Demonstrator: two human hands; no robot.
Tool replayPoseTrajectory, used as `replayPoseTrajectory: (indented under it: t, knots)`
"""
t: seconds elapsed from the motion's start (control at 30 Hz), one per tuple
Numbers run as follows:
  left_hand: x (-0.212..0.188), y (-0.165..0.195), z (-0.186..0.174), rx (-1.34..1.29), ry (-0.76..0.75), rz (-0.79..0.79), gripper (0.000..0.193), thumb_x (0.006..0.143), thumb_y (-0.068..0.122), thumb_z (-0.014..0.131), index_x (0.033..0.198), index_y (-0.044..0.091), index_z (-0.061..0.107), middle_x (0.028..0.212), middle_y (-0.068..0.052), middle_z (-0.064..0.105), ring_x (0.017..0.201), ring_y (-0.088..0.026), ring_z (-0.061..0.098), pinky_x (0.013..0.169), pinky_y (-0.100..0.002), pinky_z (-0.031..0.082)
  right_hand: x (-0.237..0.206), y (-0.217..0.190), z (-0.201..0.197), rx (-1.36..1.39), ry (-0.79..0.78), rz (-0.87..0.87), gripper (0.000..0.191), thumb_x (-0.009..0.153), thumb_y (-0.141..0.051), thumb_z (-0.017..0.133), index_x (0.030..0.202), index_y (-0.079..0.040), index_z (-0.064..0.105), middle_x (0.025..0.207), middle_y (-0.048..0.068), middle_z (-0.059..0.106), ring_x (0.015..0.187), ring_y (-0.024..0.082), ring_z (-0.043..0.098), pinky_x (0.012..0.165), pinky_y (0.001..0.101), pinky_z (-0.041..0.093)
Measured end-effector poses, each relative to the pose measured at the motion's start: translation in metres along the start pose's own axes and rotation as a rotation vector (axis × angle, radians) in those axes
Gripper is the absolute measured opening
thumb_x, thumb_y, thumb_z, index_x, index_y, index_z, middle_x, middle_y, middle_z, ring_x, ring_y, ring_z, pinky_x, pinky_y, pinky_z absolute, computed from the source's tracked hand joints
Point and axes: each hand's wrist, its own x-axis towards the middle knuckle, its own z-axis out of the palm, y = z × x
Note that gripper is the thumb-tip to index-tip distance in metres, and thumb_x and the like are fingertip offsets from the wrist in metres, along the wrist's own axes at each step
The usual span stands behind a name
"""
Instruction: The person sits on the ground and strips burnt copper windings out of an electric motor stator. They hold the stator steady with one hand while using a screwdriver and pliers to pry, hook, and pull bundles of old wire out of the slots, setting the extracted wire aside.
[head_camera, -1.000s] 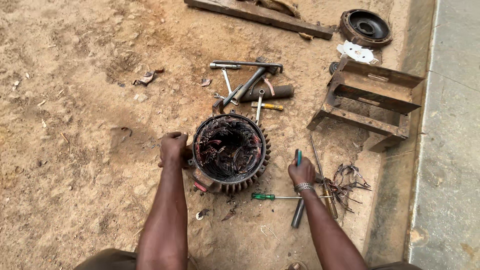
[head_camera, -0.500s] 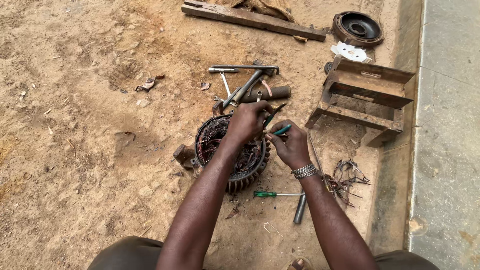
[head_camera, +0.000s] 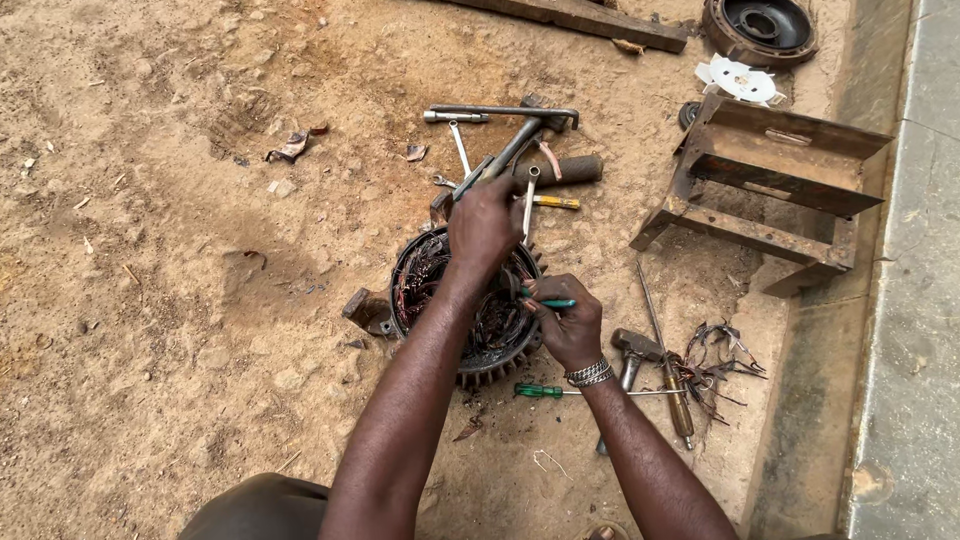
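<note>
Fingers of the left hand (head_camera: 484, 225) are curled down over the far rim of the round finned motor housing (head_camera: 462, 300), which lies on its side on the sandy ground (head_camera: 170, 200); what lies under the fingertips cannot be made out, since the back of the hand covers them. Fingers of the right hand (head_camera: 566, 320) are closed tight around a tool with a teal handle (head_camera: 556, 303), whose end is seen poking out past the knuckles at the right rim of the housing. A metal bracelet (head_camera: 588, 374) is worn at the right wrist.

Both forearms are stretched forward from the bottom of the view, the left one laid straight across the open housing, the right one bent in from the right side. Tangled copper wire is seen inside the housing.

A green-handled screwdriver (head_camera: 540, 391) is laid just below the housing, and a hammer (head_camera: 630, 350) to its right. Beyond the housing, wrenches (head_camera: 500, 113) and a yellow-handled screwdriver (head_camera: 552, 202) are heaped together. A rusty metal frame (head_camera: 770, 190) is set well to the right of the housing.
</note>
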Motion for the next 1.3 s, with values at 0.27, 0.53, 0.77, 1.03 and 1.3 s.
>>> replayPoseTrajectory:
  t: [0.27,0.53,0.77,1.03,1.3]
  knots:
    - [-0.004,-0.006,0.003,0.393,-0.621,-0.363,0.053,0.098,0.023,0.058,0.142,-0.003,0.040,0.098,-0.016,0.066,0.082,-0.023,0.069,0.070,-0.039,0.064,-0.022,0.018,0.009,-0.043,0.022,0.057,0.009,0.088,-0.004,0.078,0.090,-0.009,0.071,0.097,0.007,0.076,0.102,0.021,0.077,0.088,0.0340,0.066]
    - [-0.010,-0.008,0.019,0.336,-0.422,-0.249,0.051,0.093,0.047,0.066,0.134,0.019,0.060,0.119,-0.013,0.068,0.104,-0.030,0.065,0.087,-0.050,0.054,-0.033,-0.011,0.013,-0.247,-0.041,0.109,0.011,0.085,-0.008,0.080,0.089,-0.008,0.070,0.094,0.008,0.075,0.091,0.020,0.078,0.070,0.0312,0.063]
    - [-0.012,0.013,0.012,-0.182,-0.337,-0.249,0.050,0.094,0.055,0.055,0.124,0.017,0.067,0.111,-0.011,0.078,0.108,-0.028,0.065,0.102,-0.055,0.034,-0.021,-0.028,0.011,-0.293,-0.108,0.145,0.012,0.084,-0.015,0.079,0.085,-0.008,0.069,0.086,0.008,0.073,0.075,0.020,0.074,0.065,0.0359,0.059]
    - [-0.053,0.046,-0.028,0.003,-0.406,0.114,0.042,0.097,0.047,0.064,0.116,0.009,0.068,0.091,-0.012,0.074,0.092,-0.023,0.065,0.087,-0.049,0.048,-0.017,-0.008,0.008,-0.292,-0.147,0.122,0.010,0.080,-0.013,0.075,0.087,-0.011,0.068,0.077,0.001,0.070,0.067,0.014,0.069,0.065,0.0337,0.058]
    - [-0.026,-0.006,-0.003,-0.028,-0.159,-0.153,0.014,0.101,0.015,0.064,0.105,0.010,0.076,0.092,-0.011,0.079,0.069,-0.017,0.071,0.063,-0.035,0.061,-0.024,0.009,0.013,-0.396,-0.217,0.127,0.007,0.084,-0.010,0.074,0.079,-0.011,0.069,0.077,0.001,0.066,0.061,0.012,0.061,0.052,0.0307,0.053]
